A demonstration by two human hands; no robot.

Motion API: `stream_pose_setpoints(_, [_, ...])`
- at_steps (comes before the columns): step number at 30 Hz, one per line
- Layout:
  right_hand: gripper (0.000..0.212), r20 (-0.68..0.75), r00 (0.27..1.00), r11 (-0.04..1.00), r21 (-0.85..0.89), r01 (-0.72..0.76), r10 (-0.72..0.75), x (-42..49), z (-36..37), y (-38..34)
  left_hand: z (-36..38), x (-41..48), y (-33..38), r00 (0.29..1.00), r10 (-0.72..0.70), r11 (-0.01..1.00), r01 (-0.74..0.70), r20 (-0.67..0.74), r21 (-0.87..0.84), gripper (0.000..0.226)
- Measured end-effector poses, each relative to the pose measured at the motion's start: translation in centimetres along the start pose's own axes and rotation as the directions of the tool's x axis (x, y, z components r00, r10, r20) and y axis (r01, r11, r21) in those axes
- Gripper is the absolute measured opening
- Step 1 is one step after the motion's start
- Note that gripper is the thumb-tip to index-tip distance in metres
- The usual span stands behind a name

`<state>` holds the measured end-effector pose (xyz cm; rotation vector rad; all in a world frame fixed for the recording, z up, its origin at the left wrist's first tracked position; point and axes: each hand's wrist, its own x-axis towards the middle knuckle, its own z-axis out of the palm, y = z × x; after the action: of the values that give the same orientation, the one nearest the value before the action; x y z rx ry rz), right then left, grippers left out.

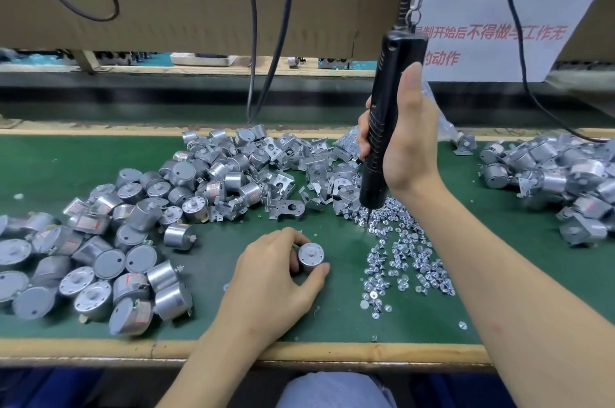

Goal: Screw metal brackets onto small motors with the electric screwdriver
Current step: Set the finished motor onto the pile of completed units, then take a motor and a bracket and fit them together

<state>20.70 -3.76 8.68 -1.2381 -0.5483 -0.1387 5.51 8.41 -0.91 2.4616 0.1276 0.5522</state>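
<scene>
Station check: both hands occupied, no bracket fitted on the held motor.

The left hand (276, 278) pinches one small motor (310, 256) between thumb and curled fingers; the motor stands shaft-up on the green mat (233, 324). The right hand (409, 141) is wrapped round the black electric screwdriver (386, 128), held near upright, its bit pointing down into the scattered screws (399, 254). Loose brackets (299, 174) lie heaped behind the held motor. Bare motors (109, 248) are piled to the left. Motors with brackets (559, 181) are piled at far right, well apart from both hands.
</scene>
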Motion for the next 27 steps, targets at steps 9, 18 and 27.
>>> stream_pose_setpoints(9, [0.083,0.016,1.000,1.000,0.016,0.006,-0.006,-0.4,0.3,-0.4,-0.1,-0.1,-0.1,1.000,0.007,1.000,-0.007,0.014,-0.008,0.026])
stream_pose_setpoints(18, [0.062,0.111,0.992,0.996,0.046,-0.074,0.068,-1.0,0.4,-1.0,-0.2,-0.1,0.1,1.000,-0.011,0.999,0.012,0.026,-0.047,0.015])
stream_pose_setpoints(27, [0.061,0.152,0.984,0.993,0.059,-0.104,0.094,-1.4,0.5,-0.7,-0.1,-0.1,0.2,1.000,-0.027,0.999,0.027,0.004,-0.039,0.024])
